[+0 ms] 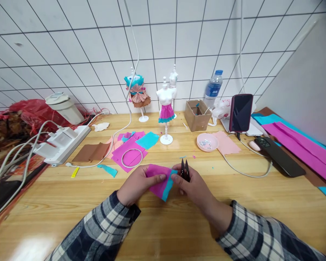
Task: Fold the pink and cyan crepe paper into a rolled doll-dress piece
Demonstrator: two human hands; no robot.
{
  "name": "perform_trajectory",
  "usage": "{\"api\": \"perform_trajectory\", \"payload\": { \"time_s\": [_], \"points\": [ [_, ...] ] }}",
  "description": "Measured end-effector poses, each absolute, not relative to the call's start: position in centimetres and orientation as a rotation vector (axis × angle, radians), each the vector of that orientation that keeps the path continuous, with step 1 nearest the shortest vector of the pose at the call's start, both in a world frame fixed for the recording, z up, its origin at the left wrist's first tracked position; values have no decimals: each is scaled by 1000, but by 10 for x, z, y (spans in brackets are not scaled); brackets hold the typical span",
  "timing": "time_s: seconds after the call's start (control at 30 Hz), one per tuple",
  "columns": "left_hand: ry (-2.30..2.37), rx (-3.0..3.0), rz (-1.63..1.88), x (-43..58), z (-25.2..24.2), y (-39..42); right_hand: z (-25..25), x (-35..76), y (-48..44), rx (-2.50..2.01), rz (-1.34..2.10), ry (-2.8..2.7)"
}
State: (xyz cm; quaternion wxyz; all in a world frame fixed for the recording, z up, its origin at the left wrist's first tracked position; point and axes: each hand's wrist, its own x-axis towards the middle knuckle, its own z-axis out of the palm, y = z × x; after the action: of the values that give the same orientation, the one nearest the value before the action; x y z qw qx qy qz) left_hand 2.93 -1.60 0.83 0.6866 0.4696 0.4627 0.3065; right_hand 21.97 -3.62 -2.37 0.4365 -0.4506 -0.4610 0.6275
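My left hand (137, 183) pinches a magenta piece of crepe paper (158, 185) between thumb and fingers, just above the table. A turquoise strip (167, 186) runs along the paper's right side. At that edge, my right hand (194, 186) is closed, its thumb and finger pinching the turquoise strip. Small black scissors (185, 170) are tucked in the same hand, blades apart and pointing away from me; their handles are hidden. Beyond my hands stands a white mini dress form (165, 96) wearing a magenta skirt (166, 113) with a turquoise hem.
Left of centre lie magenta sheets (125, 154), a white ring (132, 158) and brown paper (91, 152). A pink dish (207, 142) of small shiny pieces, a cardboard box (197, 117) and phones (281, 156) are at the right. Cables cross the table beside a power strip (67, 145).
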Motion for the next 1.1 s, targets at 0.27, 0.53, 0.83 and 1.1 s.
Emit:
{"api": "perform_trajectory", "payload": {
  "time_s": [0.27,0.53,0.83,1.1],
  "points": [
    [1098,914,649,18,16,-11,-26,242,-34,-1182,1576,-1633],
    [1126,900,549,19,10,-10,-17,243,-36,-1208,1312,-2081],
    [1311,1111,557,19,10,-10,-16,246,-34,-1233,1348,-2040],
    [1352,1157,600,21,7,-9,-15,249,-32,-1297,1272,-2051]
  ]
}}
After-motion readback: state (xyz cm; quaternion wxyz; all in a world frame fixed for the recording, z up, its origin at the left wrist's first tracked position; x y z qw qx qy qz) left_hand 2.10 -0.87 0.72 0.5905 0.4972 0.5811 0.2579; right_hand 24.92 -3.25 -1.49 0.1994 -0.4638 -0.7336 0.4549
